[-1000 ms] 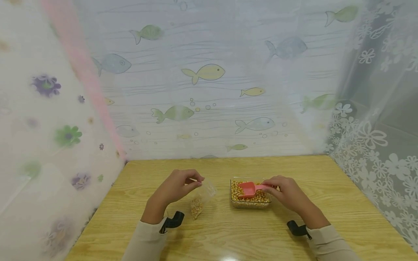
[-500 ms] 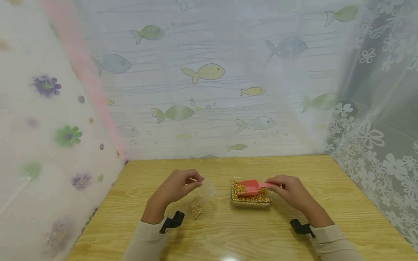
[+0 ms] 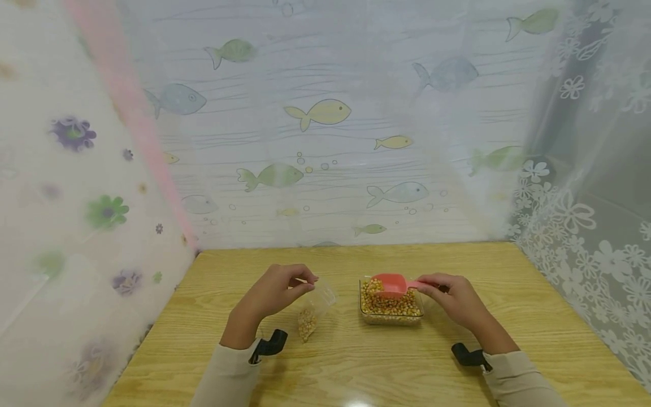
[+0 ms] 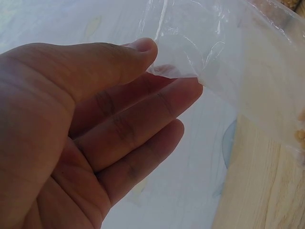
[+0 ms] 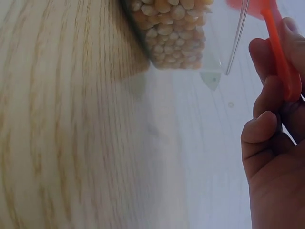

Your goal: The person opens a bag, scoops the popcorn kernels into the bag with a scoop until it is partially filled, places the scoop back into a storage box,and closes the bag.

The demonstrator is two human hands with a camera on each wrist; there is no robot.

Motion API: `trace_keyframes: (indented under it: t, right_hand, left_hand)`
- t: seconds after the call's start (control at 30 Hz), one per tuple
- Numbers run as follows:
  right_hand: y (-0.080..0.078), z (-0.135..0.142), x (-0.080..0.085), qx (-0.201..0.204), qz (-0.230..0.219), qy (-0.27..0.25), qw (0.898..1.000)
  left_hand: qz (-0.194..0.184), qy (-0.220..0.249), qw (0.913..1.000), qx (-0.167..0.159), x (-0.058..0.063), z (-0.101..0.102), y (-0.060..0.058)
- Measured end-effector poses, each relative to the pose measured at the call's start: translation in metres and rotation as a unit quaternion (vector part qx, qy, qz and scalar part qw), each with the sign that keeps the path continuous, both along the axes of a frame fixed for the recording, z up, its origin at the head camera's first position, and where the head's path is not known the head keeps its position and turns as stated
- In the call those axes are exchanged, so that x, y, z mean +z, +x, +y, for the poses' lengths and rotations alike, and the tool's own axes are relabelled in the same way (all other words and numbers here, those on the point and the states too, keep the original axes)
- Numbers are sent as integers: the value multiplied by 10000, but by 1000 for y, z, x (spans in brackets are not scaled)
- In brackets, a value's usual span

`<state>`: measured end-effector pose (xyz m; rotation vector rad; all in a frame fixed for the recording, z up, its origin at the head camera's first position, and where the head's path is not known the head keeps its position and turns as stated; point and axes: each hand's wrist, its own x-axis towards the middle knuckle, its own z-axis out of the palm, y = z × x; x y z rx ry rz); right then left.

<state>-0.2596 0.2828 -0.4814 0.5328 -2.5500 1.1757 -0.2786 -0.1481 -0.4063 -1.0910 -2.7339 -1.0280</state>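
With thumb and fingers, my right hand (image 3: pixel 450 297) pinches the handle of a pink scoop (image 3: pixel 393 285). Corn kernels lie at the scoop's front, over a clear rectangular container (image 3: pixel 391 320) filled with corn kernels (image 3: pixel 394 305). In the right wrist view the scoop's handle (image 5: pixel 286 71) sits between thumb and fingers, beside the container's wall. My left hand (image 3: pixel 277 291) pinches the top edge of a clear plastic bag (image 3: pixel 322 298) between thumb and fingertips. Kernels (image 3: pixel 307 325) fill the bag's lower end, which touches the table. The left wrist view shows the bag's film (image 4: pixel 190 43) at the thumb tip.
Both things stand on a wooden table (image 3: pixel 346 362). Behind it hangs a curtain printed with fish (image 3: pixel 325 113), and flower-patterned sheets (image 3: pixel 107 212) close in the sides. A black wrist camera (image 3: pixel 272 343) is on each wrist.
The scoop has risen out of the kernels and tilted, now carrying some at its front. My right hand has shifted slightly right. The left hand and bag have stayed in place.
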Motion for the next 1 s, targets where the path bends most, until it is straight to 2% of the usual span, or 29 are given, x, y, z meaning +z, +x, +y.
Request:
trace_keyframes:
  t: [0.23, 0.5, 0.8, 1.0]
  right_hand:
    - [5, -4, 8, -41, -253, -629, 9977]
    - [3, -17, 10, 30, -73, -909, 9958]
    - [0, -28, 21, 13, 347, -541, 9979]
    - [-7, -35, 32, 216, 787, -229, 9964]
  left_hand:
    - [-85, -42, 9999, 101, -2, 1, -1]
    - [55, -3, 10000, 12, -1, 1, 0]
    - [-28, -36, 10000, 29, -4, 1, -2]
    - [-23, -74, 9999, 72, -3, 2, -2]
